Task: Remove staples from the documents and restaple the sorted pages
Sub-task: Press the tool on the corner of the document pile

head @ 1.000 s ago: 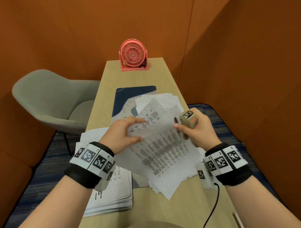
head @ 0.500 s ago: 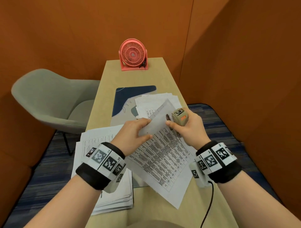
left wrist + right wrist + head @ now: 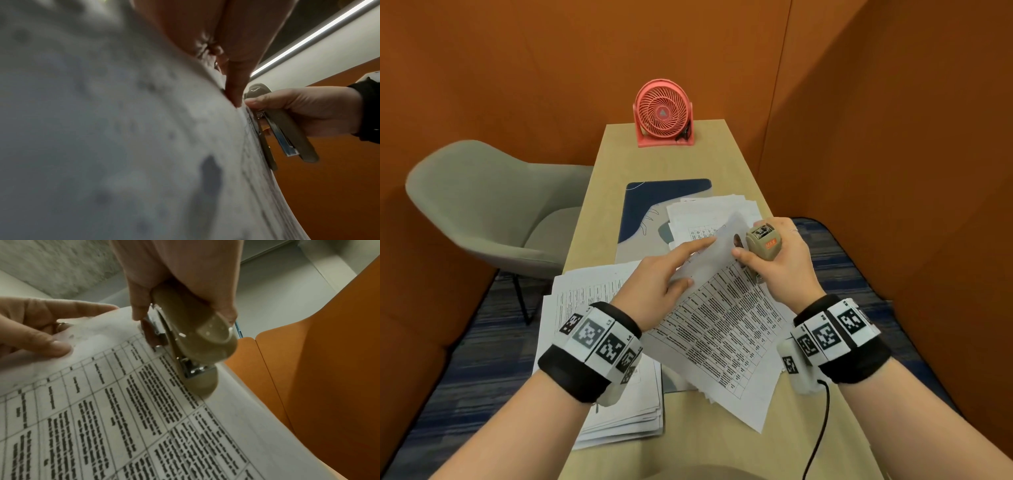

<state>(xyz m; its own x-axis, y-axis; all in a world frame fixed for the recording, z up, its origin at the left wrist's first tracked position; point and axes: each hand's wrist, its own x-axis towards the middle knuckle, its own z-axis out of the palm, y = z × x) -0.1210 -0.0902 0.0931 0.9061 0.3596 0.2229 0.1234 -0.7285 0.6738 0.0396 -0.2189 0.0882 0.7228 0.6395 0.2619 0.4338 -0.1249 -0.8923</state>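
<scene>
A printed document (image 3: 722, 325) with table text is held above the desk. My left hand (image 3: 702, 262) pinches its upper left part, thumb on the front and fingers (image 3: 61, 309) behind a folded-back top page. My right hand (image 3: 750, 248) grips a beige stapler (image 3: 765, 244) whose front end sits at the document's top right corner (image 3: 156, 344). The stapler (image 3: 287, 134) stands slightly apart at its mouth, with its base along the paper edge. I cannot tell whether the pages lie between its jaws.
A thick paper stack (image 3: 599, 342) lies on the wooden desk (image 3: 726, 161) under my left wrist. More sheets (image 3: 705, 212) rest on a blue mat (image 3: 654, 202) further back. A pink fan (image 3: 662, 113) stands at the far end, a grey chair (image 3: 482, 205) at the left. A black cable (image 3: 816, 428) hangs from my right wrist.
The document has been squared up and raised toward the stapler. My right hand has brought the stapler to its top corner. My left index finger has straightened along the folded page.
</scene>
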